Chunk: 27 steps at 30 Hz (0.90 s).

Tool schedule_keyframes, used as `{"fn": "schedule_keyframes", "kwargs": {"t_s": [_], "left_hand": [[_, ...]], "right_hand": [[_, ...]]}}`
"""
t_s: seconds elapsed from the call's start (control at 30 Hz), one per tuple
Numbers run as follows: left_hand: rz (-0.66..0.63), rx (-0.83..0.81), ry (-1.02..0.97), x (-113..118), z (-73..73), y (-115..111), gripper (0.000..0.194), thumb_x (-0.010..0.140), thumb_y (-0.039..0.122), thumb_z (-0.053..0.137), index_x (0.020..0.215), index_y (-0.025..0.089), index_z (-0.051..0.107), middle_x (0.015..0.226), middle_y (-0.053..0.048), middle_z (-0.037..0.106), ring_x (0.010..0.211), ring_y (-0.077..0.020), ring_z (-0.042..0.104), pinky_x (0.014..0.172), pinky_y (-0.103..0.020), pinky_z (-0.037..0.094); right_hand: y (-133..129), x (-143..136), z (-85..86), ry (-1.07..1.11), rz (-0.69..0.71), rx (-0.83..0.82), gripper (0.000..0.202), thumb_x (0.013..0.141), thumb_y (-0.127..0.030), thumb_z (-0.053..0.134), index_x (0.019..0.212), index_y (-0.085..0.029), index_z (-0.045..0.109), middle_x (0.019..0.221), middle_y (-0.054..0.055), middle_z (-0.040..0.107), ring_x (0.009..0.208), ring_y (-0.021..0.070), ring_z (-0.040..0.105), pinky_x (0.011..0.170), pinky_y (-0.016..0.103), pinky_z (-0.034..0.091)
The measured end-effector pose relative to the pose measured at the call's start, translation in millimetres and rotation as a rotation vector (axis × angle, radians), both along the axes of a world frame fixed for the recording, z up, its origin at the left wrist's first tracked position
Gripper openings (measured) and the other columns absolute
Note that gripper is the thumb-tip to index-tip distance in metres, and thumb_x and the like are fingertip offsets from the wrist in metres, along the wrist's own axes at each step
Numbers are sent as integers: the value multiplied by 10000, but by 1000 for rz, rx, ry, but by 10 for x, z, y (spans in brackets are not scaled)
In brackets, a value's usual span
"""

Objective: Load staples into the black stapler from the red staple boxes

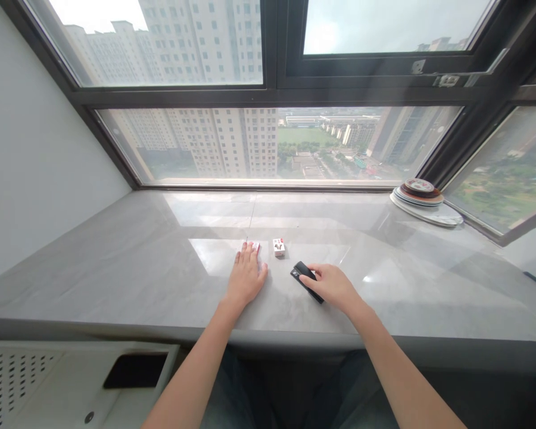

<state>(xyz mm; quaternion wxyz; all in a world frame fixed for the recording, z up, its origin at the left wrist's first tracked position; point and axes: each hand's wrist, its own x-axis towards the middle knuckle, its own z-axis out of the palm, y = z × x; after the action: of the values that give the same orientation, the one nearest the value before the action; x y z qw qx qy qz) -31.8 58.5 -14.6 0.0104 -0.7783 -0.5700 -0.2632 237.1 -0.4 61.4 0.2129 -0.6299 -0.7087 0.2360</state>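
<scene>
On the grey stone sill, my right hand (333, 287) grips a black stapler (301, 270) with thumb and fingers across its body. The stapler lies slantwise, its far end pointing to the upper left. My left hand (245, 279) rests flat with fingers stretched forward. Under its fingertips is a small pink-and-white item (256, 245), mostly covered, so its kind cannot be made out. Between and beyond both hands stands a small white box (279, 247) with red marks and a dark printed picture, touched by neither hand.
A stack of plates (418, 199) sits in the far right corner by the window. The dark window frame (268, 97) bounds the grey sill (116, 262) at the back, a white wall at the left. Below the front edge is a white perforated panel (49, 387).
</scene>
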Motion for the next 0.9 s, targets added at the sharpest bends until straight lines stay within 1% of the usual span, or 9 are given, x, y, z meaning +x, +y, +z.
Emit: {"fn": "schedule_keyframes", "kwargs": {"t_s": [0.17,0.23,0.3,0.37,0.47,0.53,0.63,0.77,0.9], "left_hand": [[-49,-20,12,271,-59,107,608,1045,403,387,1586,137,306,1643,-178,350,1570,-304,233,1258,-522,236],[-50,-2,-1,427,-57,124,640,1055,414,367,1624,157,223,1653,-178,332,1569,-306,237,1252,-532,240],[-58,27,-18,585,-41,133,630,1062,408,359,1636,201,200,1651,-170,339,1563,-313,254,1242,-555,247],[-61,51,-38,707,-18,127,562,1068,379,349,1608,241,277,1635,-163,371,1553,-318,282,1231,-575,258],[-55,58,-63,772,14,64,461,1075,319,319,1519,241,413,1619,-161,394,1549,-313,291,1226,-574,272],[-60,46,-68,740,26,-30,436,1076,289,308,1485,229,444,1616,-162,393,1552,-305,281,1226,-564,281],[-44,25,-78,637,26,-237,420,1076,268,309,1472,241,446,1618,-151,388,1554,-298,276,1222,-567,290],[-18,31,-87,451,7,-500,432,1073,254,318,1494,255,417,1640,-132,357,1567,-293,244,1225,-565,299],[-2,30,-100,100,6,-560,436,1068,240,314,1491,258,419,1625,-126,384,1562,-302,258,1217,-591,311]], "right_hand": [[-221,71,-117,91,-150,65,406,930,-558,559,1071,-253,787,586,-34,511,582,146,515,562,254,299],[-270,79,-183,144,-178,77,431,936,-555,546,1125,-242,773,567,-45,477,564,142,486,555,250,308],[-274,61,-249,199,-191,53,450,935,-542,540,1157,-218,761,557,-52,456,552,141,479,550,246,324],[-235,14,-307,266,-202,14,467,938,-532,529,1169,-193,753,552,-54,444,547,145,498,547,242,346],[-119,-93,-361,397,-220,-23,499,948,-530,525,1216,-159,724,559,-51,461,570,159,555,561,237,397],[-30,-175,-375,486,-237,-59,546,957,-536,522,1295,-136,677,563,-47,491,556,158,569,557,236,424],[62,-332,-391,560,-221,-143,616,983,-568,473,1371,-112,618,548,-41,516,449,138,525,470,228,403],[42,-646,-452,634,-103,-232,636,1008,-606,423,1442,-163,563,509,-50,513,356,118,462,373,203,352],[18,-1032,-518,812,58,-296,596,1033,-571,424,1528,-239,452,552,-53,548,379,110,481,368,184,395]]}}
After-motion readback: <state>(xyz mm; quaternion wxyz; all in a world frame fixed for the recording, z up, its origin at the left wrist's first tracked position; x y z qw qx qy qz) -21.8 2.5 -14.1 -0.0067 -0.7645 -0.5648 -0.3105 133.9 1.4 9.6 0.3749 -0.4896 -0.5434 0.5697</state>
